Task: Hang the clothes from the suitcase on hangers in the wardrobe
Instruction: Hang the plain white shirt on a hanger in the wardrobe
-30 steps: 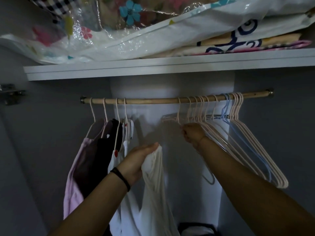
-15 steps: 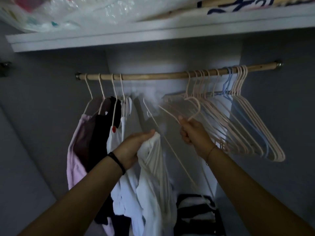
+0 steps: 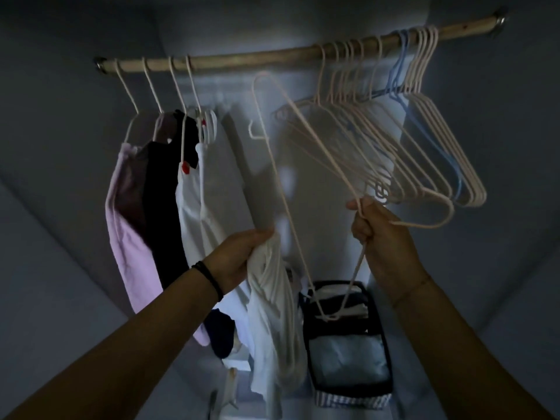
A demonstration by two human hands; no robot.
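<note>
The left hand [image 3: 239, 259] clutches a bunched white garment [image 3: 272, 301], its shape lost in folds, and the right hand [image 3: 378, 237] grips a pale pink wire hanger [image 3: 418, 226]. Behind them a dark-edged fabric bin [image 3: 348, 386] holds contents too dim to make out. Farther back, hung clothes [image 3: 130, 237] and empty hangers [image 3: 424, 140] share the wooden rod [image 3: 257, 57].

Just one view, worn on the head. Looking forward into the wardrobe [image 3: 500, 140], from right in front of it. Very near, with the rod [image 3: 242, 57] up by the top edge. Wide enough to catch the box [image 3: 348, 353] down by the bottom edge.
</note>
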